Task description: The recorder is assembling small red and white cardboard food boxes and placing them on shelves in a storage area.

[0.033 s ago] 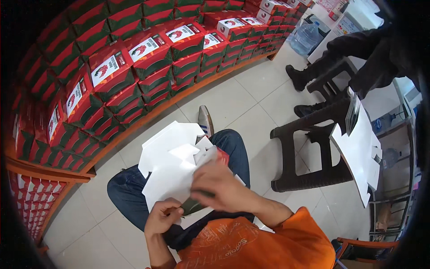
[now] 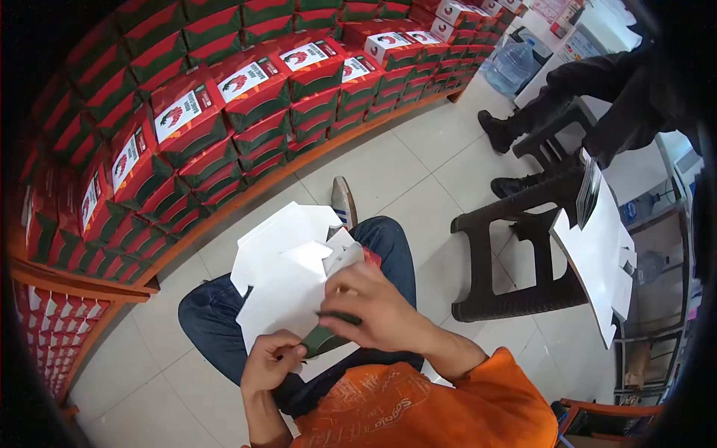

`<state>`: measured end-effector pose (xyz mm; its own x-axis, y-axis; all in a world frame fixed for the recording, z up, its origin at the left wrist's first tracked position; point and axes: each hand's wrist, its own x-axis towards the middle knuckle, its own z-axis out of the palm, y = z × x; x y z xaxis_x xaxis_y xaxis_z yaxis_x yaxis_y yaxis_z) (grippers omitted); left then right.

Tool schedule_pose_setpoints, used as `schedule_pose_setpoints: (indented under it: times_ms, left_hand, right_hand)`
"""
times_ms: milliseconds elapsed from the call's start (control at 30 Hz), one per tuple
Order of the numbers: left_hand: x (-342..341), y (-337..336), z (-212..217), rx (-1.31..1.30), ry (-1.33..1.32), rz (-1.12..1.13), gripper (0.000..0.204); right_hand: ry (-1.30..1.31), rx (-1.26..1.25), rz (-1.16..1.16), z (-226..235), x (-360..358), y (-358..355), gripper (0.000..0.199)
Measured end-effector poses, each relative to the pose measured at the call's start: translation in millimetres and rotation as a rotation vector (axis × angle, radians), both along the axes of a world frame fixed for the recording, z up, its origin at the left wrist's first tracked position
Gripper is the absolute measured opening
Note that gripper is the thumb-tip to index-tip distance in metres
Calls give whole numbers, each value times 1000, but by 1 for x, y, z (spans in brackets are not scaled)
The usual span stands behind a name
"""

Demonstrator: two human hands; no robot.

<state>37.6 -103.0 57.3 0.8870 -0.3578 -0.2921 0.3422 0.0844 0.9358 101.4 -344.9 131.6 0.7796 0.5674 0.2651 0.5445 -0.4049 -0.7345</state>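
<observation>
Right hand grip clamped on white unfolded carton blank, over lap. Left hand grip pinches blank's lower edge, just below. Beyond grip: stacked red-green boxes on floor. Right of grip: dark plastic chair holding flat white blanks.

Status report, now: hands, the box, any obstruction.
Left hand and right hand both grip the flat white carton blank over the lap. Nothing blocking.

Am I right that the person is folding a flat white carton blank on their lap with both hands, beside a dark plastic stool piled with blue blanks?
Not quite: the blanks leaning on the dark plastic stool are white, not blue, as the head view shows. The rest holds: the left hand and right hand work the white carton blank on the lap.
</observation>
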Motion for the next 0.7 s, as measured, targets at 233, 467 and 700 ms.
schedule_pose_setpoints:
  times_ms: [233, 467, 700]
  left_hand:
    - [9, -19, 54, 441, -484, -284, 13]
    - [8, -40, 62, -493, -20, 710, 29]
    - [10, -46, 56, -264, -6, 620, 25]
  right_hand:
    - [84, -266, 215, 15, -4, 15, 35]
    - [-614, 41, 144, -28, -13, 16, 40]
    - [-514, -245, 72, 17, -2, 8, 27]
